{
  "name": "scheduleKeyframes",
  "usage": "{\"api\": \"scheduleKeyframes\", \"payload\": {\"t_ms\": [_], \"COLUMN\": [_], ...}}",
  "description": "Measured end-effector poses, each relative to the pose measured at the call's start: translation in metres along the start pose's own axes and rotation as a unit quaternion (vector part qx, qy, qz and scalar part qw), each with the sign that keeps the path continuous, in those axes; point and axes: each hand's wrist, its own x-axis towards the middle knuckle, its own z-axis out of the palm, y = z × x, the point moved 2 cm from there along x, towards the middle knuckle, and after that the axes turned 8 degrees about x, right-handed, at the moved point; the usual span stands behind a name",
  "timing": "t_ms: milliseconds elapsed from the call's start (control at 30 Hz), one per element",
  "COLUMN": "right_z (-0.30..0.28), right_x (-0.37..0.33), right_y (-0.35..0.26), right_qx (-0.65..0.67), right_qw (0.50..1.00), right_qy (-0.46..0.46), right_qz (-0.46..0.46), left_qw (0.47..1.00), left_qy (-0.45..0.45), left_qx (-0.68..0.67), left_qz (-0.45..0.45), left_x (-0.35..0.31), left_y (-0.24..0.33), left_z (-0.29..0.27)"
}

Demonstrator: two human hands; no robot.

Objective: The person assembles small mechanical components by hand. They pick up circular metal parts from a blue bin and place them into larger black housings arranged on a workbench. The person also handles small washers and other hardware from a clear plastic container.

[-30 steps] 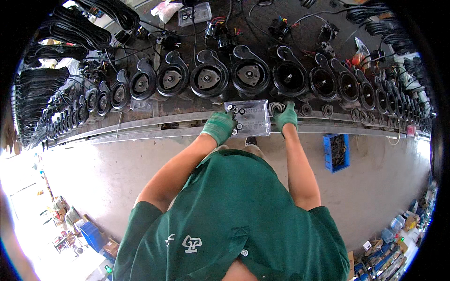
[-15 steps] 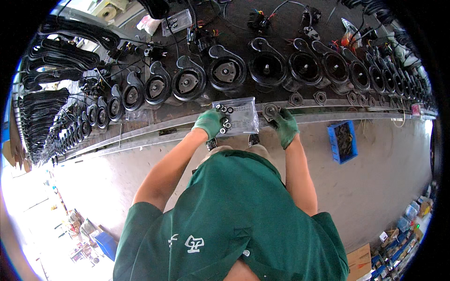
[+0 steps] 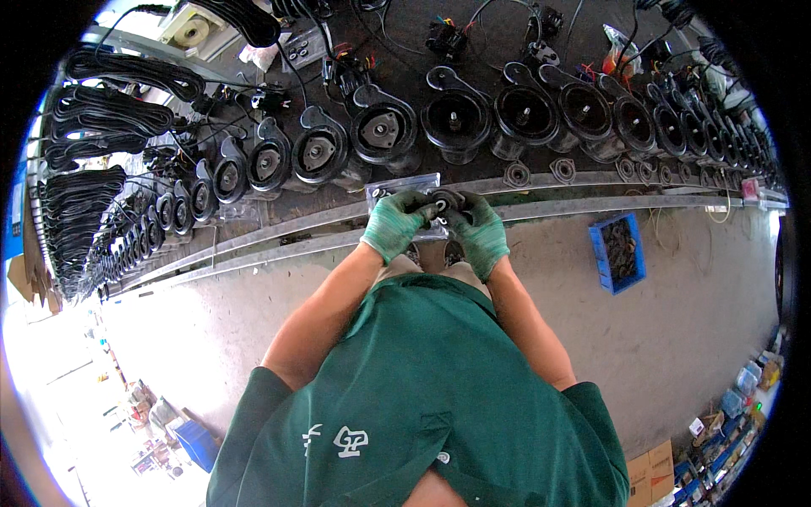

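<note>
In front of my body, both gloved hands meet over a clear plastic tray point(image 3: 427, 181) at the bench edge. My left hand point(image 3: 393, 226) pinches a small black ring with a pale centre point(image 3: 440, 205). That ring sits against a round metal flange plate point(image 3: 453, 198), which my right hand point(image 3: 481, 232) grips from the other side. Whether the ring is seated in the plate cannot be made out. The hands cover most of the tray and the rings in it. Just beyond stand round black motor housings point(image 3: 384, 127), several with a plate fitted and others showing a bare shaft point(image 3: 454, 120).
Loose flange plates point(image 3: 516, 174) lie along the metal rail point(image 3: 583, 204) at the right. Coiled black cables point(image 3: 110, 110) are stacked on the left. Wired connectors point(image 3: 443, 38) lie behind the housings. A blue crate point(image 3: 601, 253) with dark parts stands on the floor at the right.
My left hand has left the rings in the tray and come up right with one ring. My right hand has brought the flange plate leftward to it. The view has shifted slightly.
</note>
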Motion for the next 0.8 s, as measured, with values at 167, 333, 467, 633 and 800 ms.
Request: {"api": "scheduleKeyframes", "payload": {"t_ms": [167,333,467,633,800], "right_z": [0.0,-0.006,-0.002,0.014,0.024], "right_x": [-0.007,-0.01,-0.009,-0.007,0.001], "right_y": [-0.011,-0.009,-0.02,-0.01,0.01], "right_qx": [-0.071,-0.088,-0.105,-0.136,-0.205], "right_qw": [0.997,0.996,0.994,0.987,0.975], "right_qy": [0.006,0.013,-0.019,0.012,0.053], "right_qz": [-0.011,0.004,0.031,0.083,0.061], "left_qw": [0.994,0.99,0.995,0.984,0.988], "left_qy": [-0.031,-0.07,-0.089,-0.166,-0.061], "left_qx": [0.099,0.119,0.026,-0.005,0.121], "left_qz": [-0.018,-0.015,-0.03,-0.066,0.075], "left_x": [0.002,0.012,0.016,0.01,0.009], "left_y": [0.018,0.003,-0.007,-0.006,-0.014], "left_z": [0.0,-0.003,-0.009,-0.02,-0.014]}}
